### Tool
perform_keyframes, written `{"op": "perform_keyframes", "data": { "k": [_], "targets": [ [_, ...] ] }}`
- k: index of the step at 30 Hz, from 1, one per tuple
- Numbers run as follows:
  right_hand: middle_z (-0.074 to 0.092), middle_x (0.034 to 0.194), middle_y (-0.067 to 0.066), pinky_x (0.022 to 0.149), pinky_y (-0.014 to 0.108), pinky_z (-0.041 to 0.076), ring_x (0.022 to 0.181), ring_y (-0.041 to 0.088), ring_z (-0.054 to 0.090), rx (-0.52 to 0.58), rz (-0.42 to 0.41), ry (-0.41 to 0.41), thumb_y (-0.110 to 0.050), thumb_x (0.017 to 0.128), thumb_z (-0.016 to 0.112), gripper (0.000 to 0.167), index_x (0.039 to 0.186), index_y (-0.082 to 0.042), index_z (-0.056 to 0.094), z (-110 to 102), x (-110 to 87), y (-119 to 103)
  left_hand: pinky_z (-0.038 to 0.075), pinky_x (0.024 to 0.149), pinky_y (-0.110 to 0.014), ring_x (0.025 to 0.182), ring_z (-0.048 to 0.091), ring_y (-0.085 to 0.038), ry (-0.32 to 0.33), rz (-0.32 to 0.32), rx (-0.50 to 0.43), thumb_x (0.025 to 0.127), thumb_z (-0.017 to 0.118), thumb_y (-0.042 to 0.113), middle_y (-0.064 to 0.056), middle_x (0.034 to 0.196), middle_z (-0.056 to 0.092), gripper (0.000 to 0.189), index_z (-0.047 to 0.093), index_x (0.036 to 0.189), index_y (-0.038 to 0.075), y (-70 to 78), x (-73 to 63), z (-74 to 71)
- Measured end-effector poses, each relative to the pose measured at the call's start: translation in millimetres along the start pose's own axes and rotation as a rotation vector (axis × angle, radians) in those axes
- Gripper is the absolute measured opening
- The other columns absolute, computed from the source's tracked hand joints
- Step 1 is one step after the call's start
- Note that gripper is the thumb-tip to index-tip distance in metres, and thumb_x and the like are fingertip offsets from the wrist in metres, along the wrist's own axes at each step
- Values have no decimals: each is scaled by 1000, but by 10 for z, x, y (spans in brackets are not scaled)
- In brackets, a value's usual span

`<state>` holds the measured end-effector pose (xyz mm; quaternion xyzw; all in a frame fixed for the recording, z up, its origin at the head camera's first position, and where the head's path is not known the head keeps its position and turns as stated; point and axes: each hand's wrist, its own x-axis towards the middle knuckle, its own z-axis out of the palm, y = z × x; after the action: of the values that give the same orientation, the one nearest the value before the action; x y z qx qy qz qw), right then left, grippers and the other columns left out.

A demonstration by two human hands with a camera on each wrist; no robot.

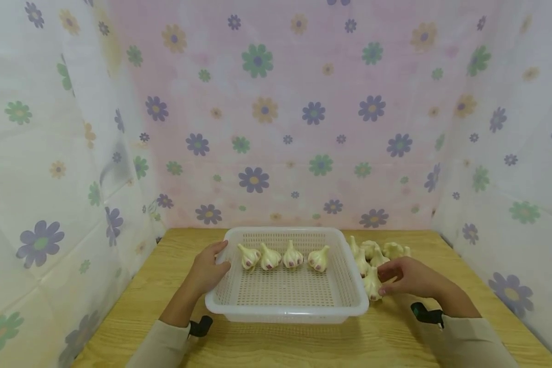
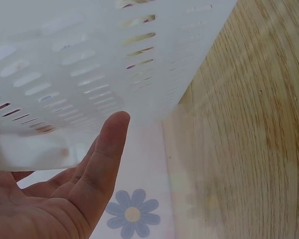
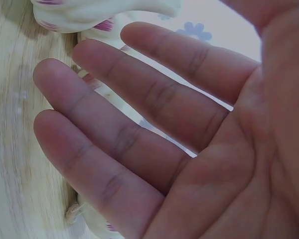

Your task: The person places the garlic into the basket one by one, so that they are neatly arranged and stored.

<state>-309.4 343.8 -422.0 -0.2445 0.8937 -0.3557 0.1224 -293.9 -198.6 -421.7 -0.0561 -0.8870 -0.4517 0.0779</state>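
Note:
A white plastic basket (image 1: 285, 311) with slotted walls stands mid-table. Inside it, a row of several garlic bulbs (image 1: 292, 255) lies along the far side. My left hand (image 1: 208, 271) holds the basket's left rim, thumb over the edge; in the left wrist view a finger (image 2: 102, 159) extends along the slotted outer wall. To the right of the basket, my right hand (image 1: 414, 278) is beside the nearest garlic bulb (image 1: 371, 286) of a loose group. From the right wrist, its fingers (image 3: 154, 94) look spread and nearly straight, with a bulb (image 3: 89, 12) past the fingertips; contact is unclear.
More garlic bulbs (image 1: 393, 249) are heaped on the wooden table (image 1: 276, 345) behind the right hand, close to the basket's right wall. Flowered cloth (image 1: 285, 168) hangs at the back and both sides of the table.

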Motion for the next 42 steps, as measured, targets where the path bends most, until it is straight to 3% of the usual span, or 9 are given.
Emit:
{"op": "perform_keyframes", "data": {
  "k": [14,23,31,36,42],
  "targets": [
    [70,127,20,82,27,61,112,36,69,-11,6,-9,-31,87,83,63,135,5,63,78,-10,62,65,75,-39,113,68,-36,-10,-17,-45,95,64,11,-21,162,41,63,46,155,4,0,-42,30],
    [73,121,14,80,26,62,105,27,74,-8,-68,-33,-29,89,82,39,121,-9,71,76,38,40,65,73,-37,107,70,-33,-3,-13,-8,94,64,12,-21,162,40,64,46,155,4,40,-26,6],
    [75,106,3,77,26,61,102,22,76,7,-116,-47,-28,90,81,21,101,-12,72,87,83,41,65,72,-38,107,70,-33,1,-11,-3,94,64,13,-21,162,41,64,46,155,4,38,-27,-10],
    [75,102,0,74,25,59,100,18,75,-16,-113,-43,-30,90,81,20,99,-14,73,91,75,44,65,69,-37,99,72,-30,-5,-4,-17,94,64,12,-22,161,40,64,46,155,3,28,-24,-10],
    [63,80,-6,59,26,48,82,8,68,-70,-119,-34,-33,91,79,28,82,-12,64,83,64,37,65,68,-37,98,72,-29,-4,-5,-12,95,64,12,-22,161,42,64,46,155,3,13,-9,-1]
  ]
}}
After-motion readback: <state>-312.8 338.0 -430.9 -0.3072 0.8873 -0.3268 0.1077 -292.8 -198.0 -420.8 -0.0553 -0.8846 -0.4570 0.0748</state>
